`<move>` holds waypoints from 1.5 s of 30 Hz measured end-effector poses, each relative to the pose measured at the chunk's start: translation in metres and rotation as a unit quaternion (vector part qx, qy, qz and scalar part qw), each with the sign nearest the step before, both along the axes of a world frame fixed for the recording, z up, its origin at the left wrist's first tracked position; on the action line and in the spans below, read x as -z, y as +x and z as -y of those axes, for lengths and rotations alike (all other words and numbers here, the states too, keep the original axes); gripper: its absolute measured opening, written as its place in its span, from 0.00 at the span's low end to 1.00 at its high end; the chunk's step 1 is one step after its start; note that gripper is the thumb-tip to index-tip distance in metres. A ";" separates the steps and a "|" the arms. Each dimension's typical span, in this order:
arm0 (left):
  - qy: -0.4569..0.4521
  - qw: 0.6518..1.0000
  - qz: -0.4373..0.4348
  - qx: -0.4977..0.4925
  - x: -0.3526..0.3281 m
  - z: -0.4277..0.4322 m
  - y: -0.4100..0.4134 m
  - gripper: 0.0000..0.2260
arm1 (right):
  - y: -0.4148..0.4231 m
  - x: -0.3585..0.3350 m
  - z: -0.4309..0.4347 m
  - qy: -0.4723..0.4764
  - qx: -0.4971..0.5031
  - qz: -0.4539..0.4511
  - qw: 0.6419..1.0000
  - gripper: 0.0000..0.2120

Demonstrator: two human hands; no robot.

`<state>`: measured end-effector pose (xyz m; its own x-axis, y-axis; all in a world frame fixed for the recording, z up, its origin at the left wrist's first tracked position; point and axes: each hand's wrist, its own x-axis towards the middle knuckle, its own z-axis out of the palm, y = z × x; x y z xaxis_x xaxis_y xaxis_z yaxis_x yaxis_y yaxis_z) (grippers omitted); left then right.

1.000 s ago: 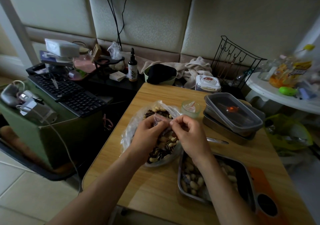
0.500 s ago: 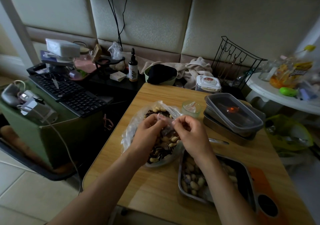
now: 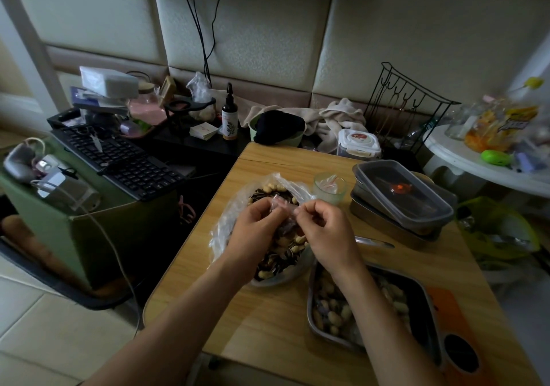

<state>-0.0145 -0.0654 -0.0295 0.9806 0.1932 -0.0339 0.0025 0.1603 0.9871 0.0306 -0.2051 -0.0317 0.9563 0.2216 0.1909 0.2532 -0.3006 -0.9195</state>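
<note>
Over the bowl (image 3: 281, 279), the left hand (image 3: 256, 232) and right hand (image 3: 326, 234) each had fingers pinched on a pinkish scrap (image 3: 281, 204). A tray (image 3: 424, 292) sat just right of the bowl and a cup (image 3: 329, 192) just behind it. Bare worktop (image 3: 268, 323) ran from the bowl to the near edge.

Dim overall, soft light; brightest far right of the fingers (image 3: 312, 211), where the snack bag (image 3: 503, 123) is blurred and washed out. Deep shadow left of them beside the keyboard (image 3: 119, 159). Frame edges bowed.
</note>
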 end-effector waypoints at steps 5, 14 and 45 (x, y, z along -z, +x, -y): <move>0.005 1.000 -0.005 0.016 0.001 0.001 0.000 0.09 | 0.002 0.000 0.001 -0.006 0.015 -0.003 1.000 0.06; 0.013 1.000 -0.010 -0.013 0.002 0.003 0.001 0.09 | 0.000 0.000 0.000 -0.018 0.014 0.017 1.000 0.05; 0.013 0.999 0.002 -0.040 -0.002 0.001 -0.002 0.09 | -0.003 -0.005 -0.002 -0.037 0.031 0.058 0.997 0.06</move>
<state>-0.0161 -0.0667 -0.0275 0.9618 0.2726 -0.0239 -0.0137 0.1349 0.9908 0.0277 -0.2033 -0.0265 0.9413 0.1800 0.2857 0.3347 -0.3853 -0.8600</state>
